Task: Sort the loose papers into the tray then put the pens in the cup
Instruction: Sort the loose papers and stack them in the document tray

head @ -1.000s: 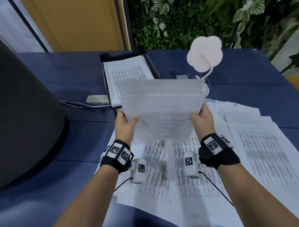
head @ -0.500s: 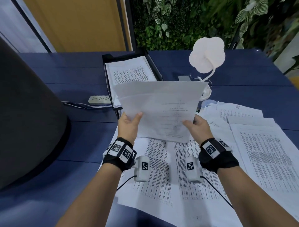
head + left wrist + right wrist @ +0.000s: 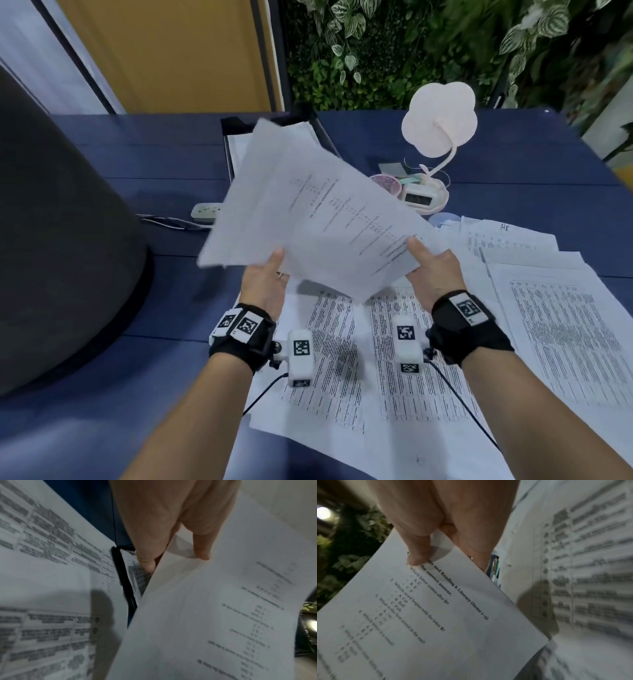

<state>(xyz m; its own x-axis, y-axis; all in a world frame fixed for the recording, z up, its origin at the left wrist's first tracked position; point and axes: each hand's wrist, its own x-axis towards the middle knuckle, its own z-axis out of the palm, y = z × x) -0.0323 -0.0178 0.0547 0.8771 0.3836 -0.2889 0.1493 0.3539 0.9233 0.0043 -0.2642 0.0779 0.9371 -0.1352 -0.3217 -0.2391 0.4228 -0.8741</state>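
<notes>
I hold a printed sheet (image 3: 318, 212) in the air above the table, turned diagonally with its far corner over the black tray (image 3: 228, 137). My left hand (image 3: 265, 279) pinches its near-left edge, thumb on top and fingers underneath, as the left wrist view shows on the sheet (image 3: 214, 608). My right hand (image 3: 433, 265) pinches the near-right corner, thumb pressed on the print of the sheet (image 3: 436, 608). The tray holds printed papers (image 3: 239, 147). Several loose papers (image 3: 561, 325) lie spread on the table below and to the right. A pink mesh cup (image 3: 387, 183) stands beyond the sheet.
A white flower-shaped lamp (image 3: 438, 120) with a clock base (image 3: 419, 198) stands beside the cup. A power strip (image 3: 205, 210) with cables lies left of the tray. A large dark rounded object (image 3: 58, 240) fills the left side. A plant wall rises behind the blue table (image 3: 513, 171).
The sheet has turned from square-on to diagonal and shifted left and away, over the tray. The left hand dropped lower under its edge; the pink cup is now uncovered.
</notes>
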